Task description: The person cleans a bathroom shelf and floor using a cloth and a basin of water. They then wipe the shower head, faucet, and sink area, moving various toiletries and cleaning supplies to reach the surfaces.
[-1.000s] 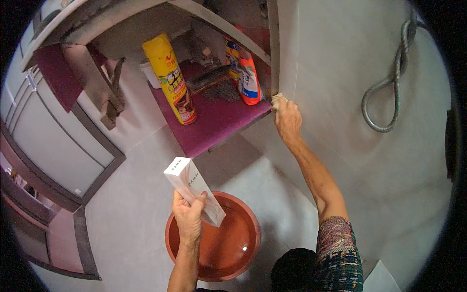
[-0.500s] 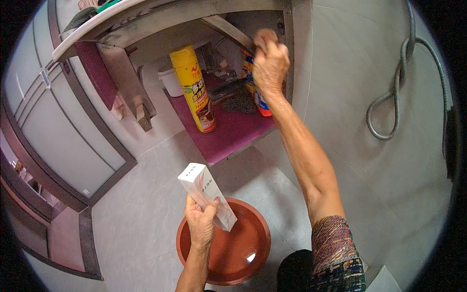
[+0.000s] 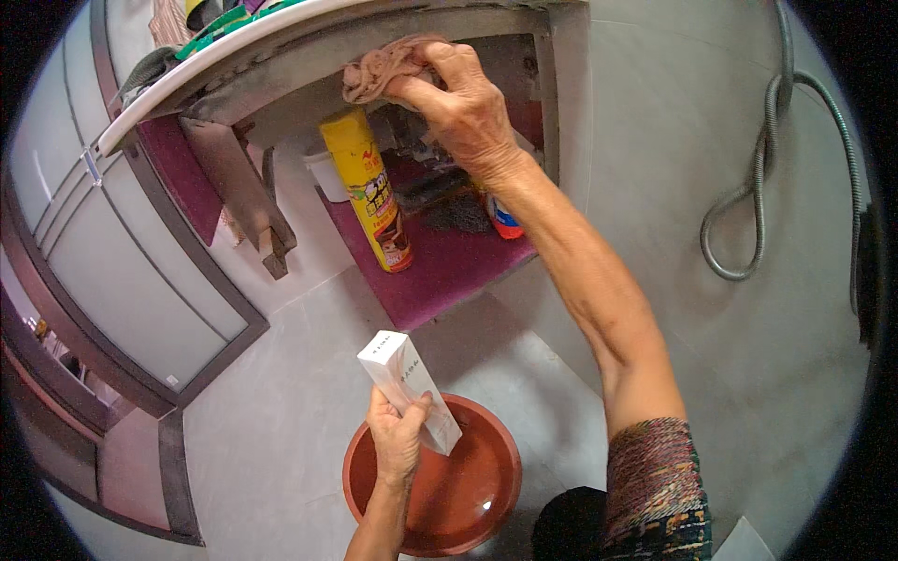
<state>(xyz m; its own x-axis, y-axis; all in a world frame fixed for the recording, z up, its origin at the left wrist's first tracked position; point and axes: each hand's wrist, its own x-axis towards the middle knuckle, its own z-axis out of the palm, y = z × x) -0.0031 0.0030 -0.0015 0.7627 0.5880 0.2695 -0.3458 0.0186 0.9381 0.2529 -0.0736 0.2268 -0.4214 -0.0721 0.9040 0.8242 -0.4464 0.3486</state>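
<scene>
My left hand [image 3: 397, 438] is closed around a tall white box [image 3: 408, 388], held tilted above a reddish-brown basin [image 3: 505, 447] on the floor. Up at the cabinet opening, my right hand [image 3: 465, 112] grips a crumpled pinkish-brown cloth [image 3: 385, 69], which lies near or against the frame under the counter. Below and left of the cloth, a yellow spray can [image 3: 372, 201] stands on the purple shelf [image 3: 440, 271]. My right wrist and forearm hide most of a blue and red container [image 3: 506, 220] on the same shelf.
A white bucket [image 3: 326, 176] is behind the spray can, and a dark scouring mesh [image 3: 458, 212] lies on the shelf. The white counter edge [image 3: 210, 56] curves overhead. At right, a grey hose [image 3: 760, 196] hangs looped on the wall. A glazed door [image 3: 112, 243] is at left.
My right hand has moved left and slightly up with the cloth, from the cabinet's right side to the upper frame. The left hand still holds the box, slightly lower in the view.
</scene>
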